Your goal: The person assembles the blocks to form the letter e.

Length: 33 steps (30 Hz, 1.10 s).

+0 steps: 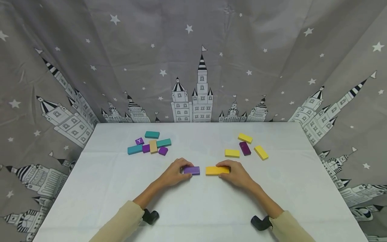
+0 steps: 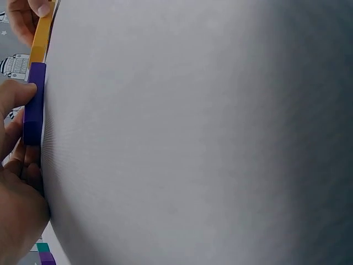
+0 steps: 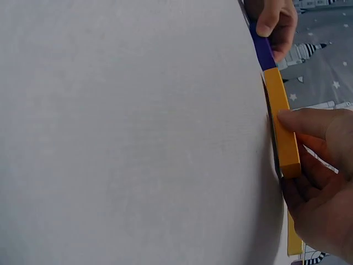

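Note:
Near the middle of the white table, my left hand (image 1: 176, 173) pinches a purple block (image 1: 193, 170) between thumb and fingers. Facing it, my right hand (image 1: 237, 173) grips the left-pointing orange-yellow block (image 1: 213, 170) by its right part. A small gap separates the two blocks in the head view. In the left wrist view the thumb of my left hand (image 2: 19, 138) lies on the purple block (image 2: 34, 105). The right wrist view has the thumb of my right hand (image 3: 322, 165) on the orange-yellow block (image 3: 280, 110).
Teal blocks (image 1: 152, 134), purple pieces (image 1: 163, 151) and a tan block (image 1: 153, 146) lie at the back left of the table (image 1: 199, 208). At the back right are several yellow blocks (image 1: 232, 153) around a dark purple one (image 1: 245, 148). A grey castle-print curtain (image 1: 226, 40) hangs behind.

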### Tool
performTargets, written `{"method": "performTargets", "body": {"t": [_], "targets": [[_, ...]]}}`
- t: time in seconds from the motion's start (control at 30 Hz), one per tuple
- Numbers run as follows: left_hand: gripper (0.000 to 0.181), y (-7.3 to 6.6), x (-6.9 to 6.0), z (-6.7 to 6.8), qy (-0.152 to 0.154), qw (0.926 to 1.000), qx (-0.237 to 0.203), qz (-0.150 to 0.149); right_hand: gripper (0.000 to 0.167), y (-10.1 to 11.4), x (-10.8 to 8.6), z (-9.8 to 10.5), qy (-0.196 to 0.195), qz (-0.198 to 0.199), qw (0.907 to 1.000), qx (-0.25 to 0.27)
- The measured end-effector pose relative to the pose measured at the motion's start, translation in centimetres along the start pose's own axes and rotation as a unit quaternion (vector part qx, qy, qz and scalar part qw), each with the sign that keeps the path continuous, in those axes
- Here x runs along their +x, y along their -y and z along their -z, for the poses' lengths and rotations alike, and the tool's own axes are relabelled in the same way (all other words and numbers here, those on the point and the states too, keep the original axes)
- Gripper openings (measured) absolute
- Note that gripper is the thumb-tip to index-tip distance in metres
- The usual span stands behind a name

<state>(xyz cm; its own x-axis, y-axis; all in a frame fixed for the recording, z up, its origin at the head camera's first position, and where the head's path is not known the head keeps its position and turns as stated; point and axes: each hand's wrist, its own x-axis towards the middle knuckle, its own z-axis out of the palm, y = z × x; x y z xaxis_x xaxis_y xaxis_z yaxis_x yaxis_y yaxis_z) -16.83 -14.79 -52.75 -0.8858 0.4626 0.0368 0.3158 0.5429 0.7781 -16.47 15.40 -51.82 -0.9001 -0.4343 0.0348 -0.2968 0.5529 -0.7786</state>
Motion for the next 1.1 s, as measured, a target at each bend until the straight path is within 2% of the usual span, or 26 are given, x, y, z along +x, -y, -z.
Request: {"method": "performTargets", "body": {"t": [0.13, 0.4, 1.1], "targets": [[0.029, -0.1, 0.0, 0.1, -0.001, 1.0, 0.001, 0.0, 0.031, 0.2, 0.5, -0.6, -0.002, 0.009, 1.0, 0.001], [0.03, -0.3, 0.1, 0.0, 0.0, 1.0, -0.004, -0.005, 0.032, 0.9, 1.2, -1.2, 0.002, 0.003, 1.0, 0.003], [0.029, -0.2, 0.2, 0.1, 0.003, 1.0, -0.001, 0.002, 0.032, 0.9, 1.7, -1.4, 0.003, -0.01, 0.9999, -0.008]]}}
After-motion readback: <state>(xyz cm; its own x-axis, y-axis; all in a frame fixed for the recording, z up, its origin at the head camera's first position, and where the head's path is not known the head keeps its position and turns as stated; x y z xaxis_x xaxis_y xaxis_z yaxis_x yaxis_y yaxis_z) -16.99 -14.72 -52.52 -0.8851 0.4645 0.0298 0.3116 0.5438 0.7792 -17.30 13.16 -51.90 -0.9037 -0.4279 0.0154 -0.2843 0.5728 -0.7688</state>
